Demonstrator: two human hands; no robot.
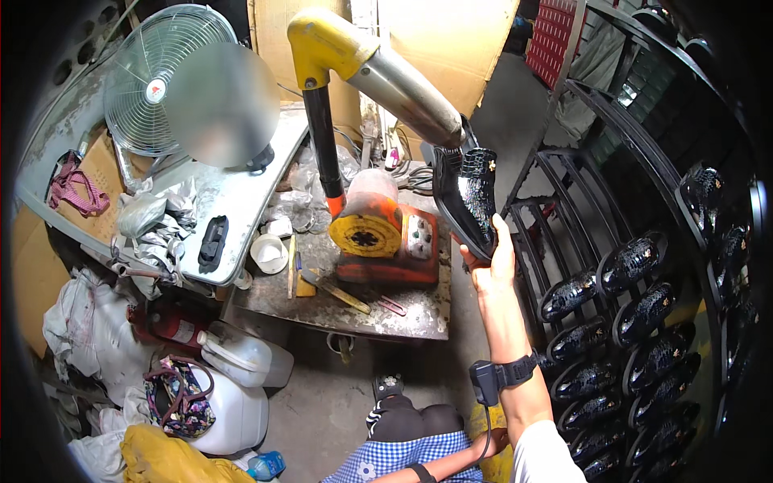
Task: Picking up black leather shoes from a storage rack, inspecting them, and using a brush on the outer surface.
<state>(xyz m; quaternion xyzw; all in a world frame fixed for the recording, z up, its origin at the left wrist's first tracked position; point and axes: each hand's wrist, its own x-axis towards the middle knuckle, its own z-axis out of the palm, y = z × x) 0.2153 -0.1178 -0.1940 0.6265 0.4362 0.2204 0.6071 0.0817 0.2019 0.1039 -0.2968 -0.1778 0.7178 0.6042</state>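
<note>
My right hand (493, 262) grips a shiny black, crocodile-textured shoe (473, 193) by its lower end, thumb along one side. The shoe is raised and tilted, with its upper end against or just beside the metal nozzle (407, 95) of a hot-air blower (369, 229). The blower has a yellow elbow, a black pipe and a red-orange base. My left forearm crosses my lap, over a blue checked apron (411, 459). My left hand (497, 441) lies beside a yellow surface (493, 414); its fingers are mostly hidden.
On the right, a dark rack (564, 193) holds several black shoes (632, 262). The worktable (419, 318) bears a white cup (270, 253) and hand tools. A fan (157, 88) stands on the left table (229, 266). White jugs (241, 406) and a yellow sack (165, 457) are at lower left.
</note>
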